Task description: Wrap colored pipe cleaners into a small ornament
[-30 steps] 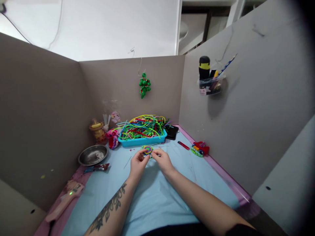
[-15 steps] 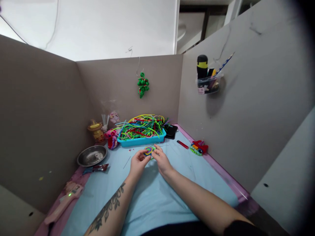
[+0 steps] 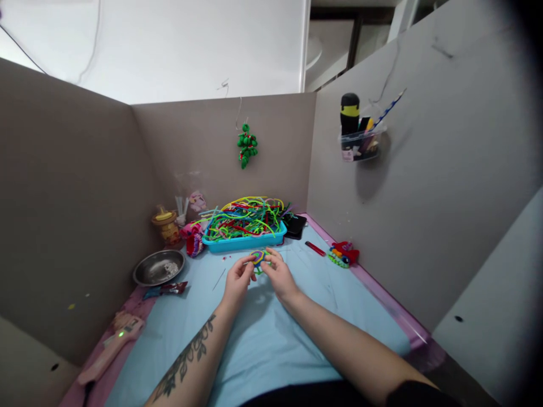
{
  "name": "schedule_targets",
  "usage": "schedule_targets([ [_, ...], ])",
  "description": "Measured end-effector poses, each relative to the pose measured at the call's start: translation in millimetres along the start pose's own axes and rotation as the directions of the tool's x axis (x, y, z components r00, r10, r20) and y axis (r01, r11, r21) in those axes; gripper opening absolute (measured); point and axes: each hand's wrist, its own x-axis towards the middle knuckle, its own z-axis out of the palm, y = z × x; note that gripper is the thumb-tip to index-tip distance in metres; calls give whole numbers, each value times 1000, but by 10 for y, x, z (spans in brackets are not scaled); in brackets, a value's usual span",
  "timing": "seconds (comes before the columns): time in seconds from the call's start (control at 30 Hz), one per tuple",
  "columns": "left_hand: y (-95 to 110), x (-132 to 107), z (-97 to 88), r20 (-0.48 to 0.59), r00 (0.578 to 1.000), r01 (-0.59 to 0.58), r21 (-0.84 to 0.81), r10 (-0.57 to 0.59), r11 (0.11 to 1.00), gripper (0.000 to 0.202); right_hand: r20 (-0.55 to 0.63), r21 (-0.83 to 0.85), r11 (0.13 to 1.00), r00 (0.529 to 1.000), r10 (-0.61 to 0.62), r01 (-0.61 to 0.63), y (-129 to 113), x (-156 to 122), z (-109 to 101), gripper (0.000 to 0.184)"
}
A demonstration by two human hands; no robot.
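Note:
Between my two hands, above the blue cloth (image 3: pixel 271 339), is a small round coil of coloured pipe cleaners (image 3: pixel 258 258), with purple, yellow, blue and green rings. My left hand (image 3: pixel 238 278) pinches its left side between thumb and fingers. On the other side my right hand (image 3: pixel 278 274) grips the coil's right edge. A bright green strand shows below it. Just behind stands a blue tray (image 3: pixel 244 244) heaped with many-coloured pipe cleaners (image 3: pixel 246 217).
At left are a metal bowl (image 3: pixel 146 270) with white bits, a wrapper (image 3: pixel 169 289) and a pink glue gun (image 3: pixel 112 350). A red cutter (image 3: pixel 315 249) and a red craft piece (image 3: pixel 345 254) lie right. Grey panels surround the table; a pen holder (image 3: pixel 360 144) hangs on one.
Both hands have turned and tilted the coil slightly, and the green strand beneath it shows more. My left fingers have shifted their hold a little.

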Motion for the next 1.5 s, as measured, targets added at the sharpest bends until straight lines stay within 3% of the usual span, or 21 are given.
schedule_targets([
  [0.17,-7,11,17,-18,998,66,20,-66,998,54,-15,63,997,999,49,-48,4,17,-12,13],
  [0.3,-25,30,11,-85,979,176,-126,-188,976,68,13,-76,996,999,40,-39,43,34,-14,11],
  [0.47,-61,56,-9,-128,954,228,-272,-270,935,76,64,-157,987,998,-25,35,110,14,19,12],
  [0.6,-83,46,19,-132,944,254,-291,-302,922,77,-26,-257,959,991,-129,118,77,-42,56,21],
  [0.67,-88,30,44,-117,952,243,-278,-284,929,75,-79,-305,938,977,-197,164,39,-62,67,35],
  [0.77,-84,3,80,-99,970,196,-231,-224,953,69,-59,-337,915,965,-257,223,-5,-74,71,52],
  [1.0,-48,-47,145,-166,981,87,-85,-101,993,51,14,-276,943,981,-191,188,12,-115,82,56],
  [1.13,-41,-37,126,-159,983,78,-70,-88,995,48,25,-245,958,989,-147,149,10,-105,79,53],
  [1.27,-20,35,23,-119,989,78,-124,-93,989,43,112,-198,977,992,-62,83,-44,-33,-10,51],
  [1.4,-3,104,-80,-54,998,26,-97,-31,995,43,141,-143,990,990,18,2,-86,67,-124,20],
  [1.5,-38,127,-111,50,998,31,-41,-29,999,42,209,-74,996,976,61,-46,-82,115,-154,22],
])
